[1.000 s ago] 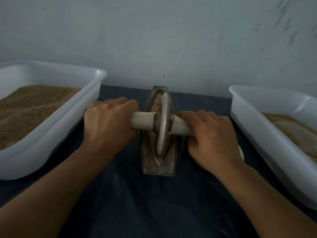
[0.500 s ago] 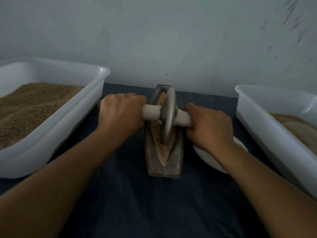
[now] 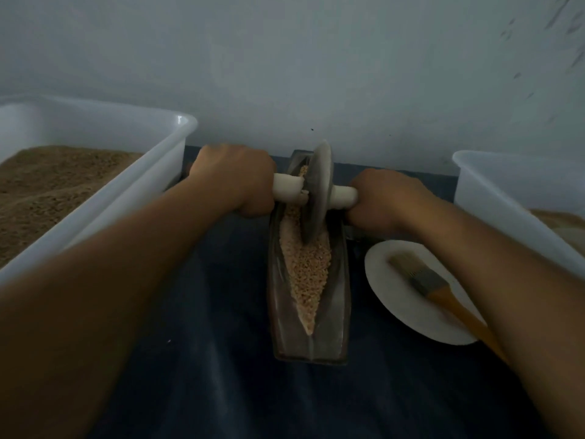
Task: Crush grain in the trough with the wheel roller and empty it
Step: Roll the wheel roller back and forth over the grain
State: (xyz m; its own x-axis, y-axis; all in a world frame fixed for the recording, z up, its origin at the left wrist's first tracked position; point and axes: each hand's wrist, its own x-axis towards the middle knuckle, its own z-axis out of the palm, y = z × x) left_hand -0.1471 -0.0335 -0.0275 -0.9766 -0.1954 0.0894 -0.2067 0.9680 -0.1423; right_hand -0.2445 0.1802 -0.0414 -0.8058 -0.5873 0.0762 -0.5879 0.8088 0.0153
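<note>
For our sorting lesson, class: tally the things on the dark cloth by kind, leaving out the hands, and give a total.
White tubs: 2 (left tub, right tub)
Troughs: 1
Wheel rollers: 1
White plates: 1
Brushes: 1
Total: 6

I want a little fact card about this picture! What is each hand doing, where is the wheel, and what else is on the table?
left hand: grips the left end of the roller handle
right hand: grips the right end
wheel roller: upright in the trough, at its far end
trough: narrow, pointing away from the person
grain: pale crumbs along the trough's groove
left tub: white, holds brown grain
right tub: white, partly cut off
plate: white, right of the trough
brush: lies on the plate
table cover: dark blue cloth
</note>
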